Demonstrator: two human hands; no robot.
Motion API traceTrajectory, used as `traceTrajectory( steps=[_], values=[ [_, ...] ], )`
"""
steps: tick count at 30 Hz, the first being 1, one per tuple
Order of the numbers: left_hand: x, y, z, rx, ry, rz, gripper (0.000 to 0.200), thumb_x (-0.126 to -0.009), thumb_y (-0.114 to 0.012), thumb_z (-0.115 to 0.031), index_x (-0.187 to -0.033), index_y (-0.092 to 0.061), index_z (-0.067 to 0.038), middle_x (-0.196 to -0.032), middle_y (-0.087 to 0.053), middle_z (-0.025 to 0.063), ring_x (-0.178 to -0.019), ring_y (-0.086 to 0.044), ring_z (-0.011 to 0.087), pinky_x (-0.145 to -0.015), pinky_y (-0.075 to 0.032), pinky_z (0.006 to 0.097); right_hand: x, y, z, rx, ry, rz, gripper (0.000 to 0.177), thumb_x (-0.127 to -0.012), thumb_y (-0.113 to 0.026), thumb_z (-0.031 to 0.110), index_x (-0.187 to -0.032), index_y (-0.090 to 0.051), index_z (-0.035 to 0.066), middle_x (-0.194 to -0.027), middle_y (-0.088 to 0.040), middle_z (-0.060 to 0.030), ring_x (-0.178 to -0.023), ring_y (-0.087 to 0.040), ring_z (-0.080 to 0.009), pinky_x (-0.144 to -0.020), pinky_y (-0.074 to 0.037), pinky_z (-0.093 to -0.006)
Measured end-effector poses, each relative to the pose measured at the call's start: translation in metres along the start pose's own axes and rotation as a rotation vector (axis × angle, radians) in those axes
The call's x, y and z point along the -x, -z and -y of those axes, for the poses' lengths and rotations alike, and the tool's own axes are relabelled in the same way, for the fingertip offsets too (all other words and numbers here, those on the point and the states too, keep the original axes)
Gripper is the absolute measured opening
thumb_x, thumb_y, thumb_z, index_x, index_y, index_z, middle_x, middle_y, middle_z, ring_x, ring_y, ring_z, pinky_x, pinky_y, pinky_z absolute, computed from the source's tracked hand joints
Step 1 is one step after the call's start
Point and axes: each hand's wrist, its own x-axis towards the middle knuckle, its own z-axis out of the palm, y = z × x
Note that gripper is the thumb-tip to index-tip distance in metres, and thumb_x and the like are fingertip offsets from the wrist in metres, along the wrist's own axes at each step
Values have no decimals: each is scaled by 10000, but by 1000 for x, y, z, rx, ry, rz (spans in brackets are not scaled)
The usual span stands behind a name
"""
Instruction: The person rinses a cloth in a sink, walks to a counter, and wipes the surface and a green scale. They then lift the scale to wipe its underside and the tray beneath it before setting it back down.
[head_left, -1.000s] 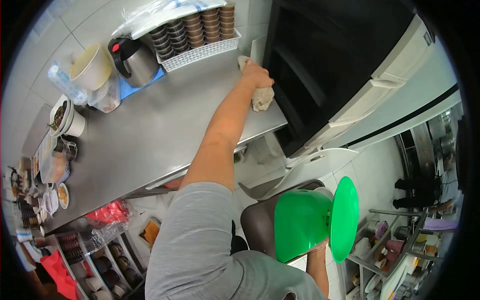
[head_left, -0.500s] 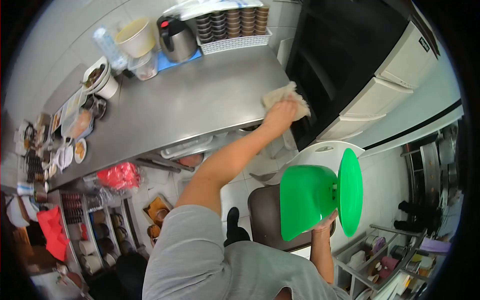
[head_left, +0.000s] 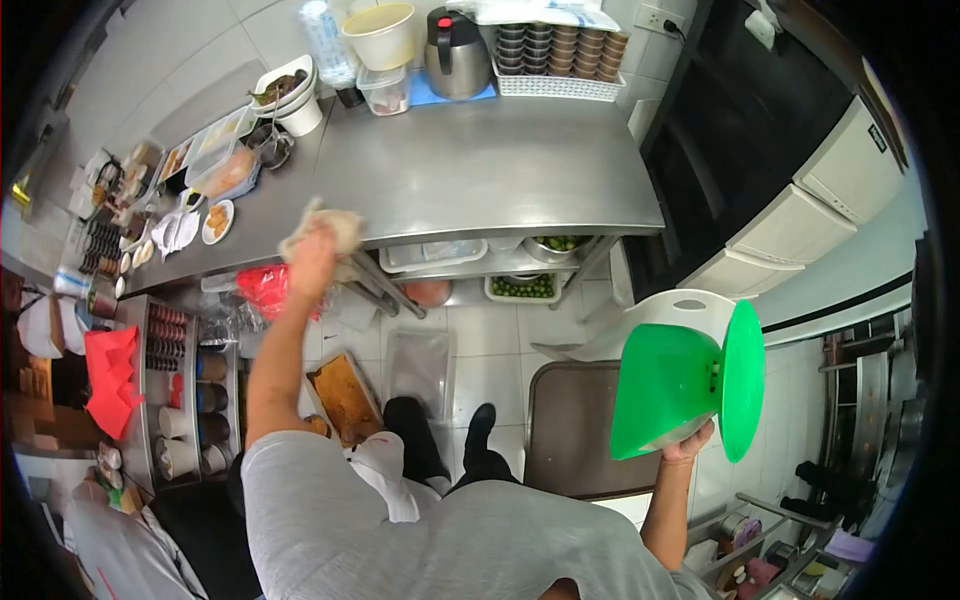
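Observation:
My left hand (head_left: 313, 258) is closed on a beige cloth (head_left: 340, 228), which lies against the front edge of the steel table (head_left: 470, 175). At the right, my right hand (head_left: 690, 444) supports a green kitchen scale (head_left: 660, 385) from below, off the table. The scale is tipped on its side, with its round green plate (head_left: 743, 380) facing right. Its body hides part of my right fingers.
A steel thermos (head_left: 457, 60), a yellowish tub (head_left: 379, 37) and a white basket of stacked cups (head_left: 558, 87) stand along the wall. Food containers (head_left: 222, 165) crowd the left end. A brown-topped surface (head_left: 575, 430) and a crate (head_left: 345, 398) are below. Another person (head_left: 130, 540) is at lower left.
My left hand has swept the cloth from the table's right end leftward along its front edge. My right hand keeps hold of the scale. The whole view has shifted.

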Motion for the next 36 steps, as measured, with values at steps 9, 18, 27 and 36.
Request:
traceTrajectory(
  steps=[9,18,27,36],
  values=[
    [-33,-5,-84,162,-218,-217,511,-767,-470,-65,-1251,-348,47,-1276,-383,232,-1181,-382,351,-979,-309,432,38,15,31,120,147,-99,593,-650,-718,261,-1164,-505,58,-1133,-556,-99,-1006,-541,-282,-887,-440,-443],
    [-182,94,-397,636,-475,-137,535,-819,-443,-182,-1306,-324,2,-1379,-292,176,-1249,-319,297,-959,-284,425,25,11,6,77,180,-84,586,-654,-718,261,-1161,-504,61,-1110,-564,-94,-1009,-536,-275,-885,-444,-438],
    [-291,53,-326,762,-342,42,503,-867,-427,-324,-1314,-356,-105,-1392,-311,81,-1264,-313,228,-968,-235,462,-30,-33,-36,3,59,-17,587,-640,-731,274,-1145,-520,62,-1119,-558,-91,-1008,-537,-272,-875,-452,-445],
    [-215,-53,-62,748,27,-117,474,-767,-439,-38,-1236,-451,-104,-1332,-396,105,-1240,-359,228,-961,-273,519,-69,-63,-78,102,9,-121,593,-653,-716,360,-1143,-525,86,-1119,-557,-76,-1002,-540,-263,-852,-470,-437]
  ],
)
